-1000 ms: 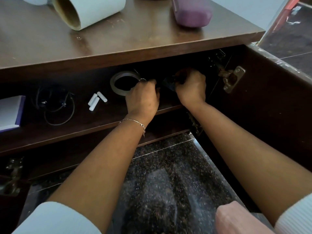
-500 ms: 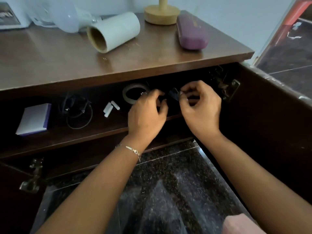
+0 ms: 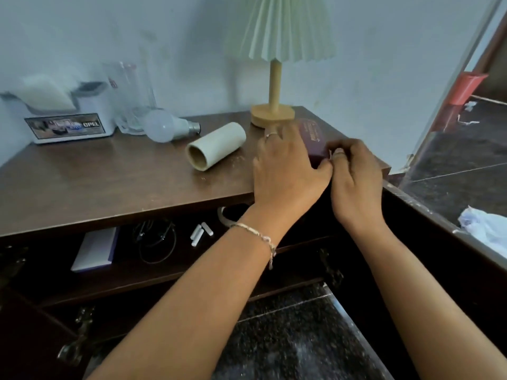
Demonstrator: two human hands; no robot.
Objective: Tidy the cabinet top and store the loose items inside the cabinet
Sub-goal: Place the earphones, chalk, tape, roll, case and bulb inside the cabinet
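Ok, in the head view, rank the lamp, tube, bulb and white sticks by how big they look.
1. lamp, largest by far
2. tube
3. bulb, only slightly smaller and farther back, so that pair is unsure
4. white sticks, smallest

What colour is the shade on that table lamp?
Pale mint green, and pleated: the lampshade shows clearly in the head view.

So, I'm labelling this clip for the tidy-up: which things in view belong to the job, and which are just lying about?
Job: case, with left hand and right hand at it; tube; bulb; shelf, already holding notebook, cable, tape.
Lying about: lamp, glass, white box, bag.
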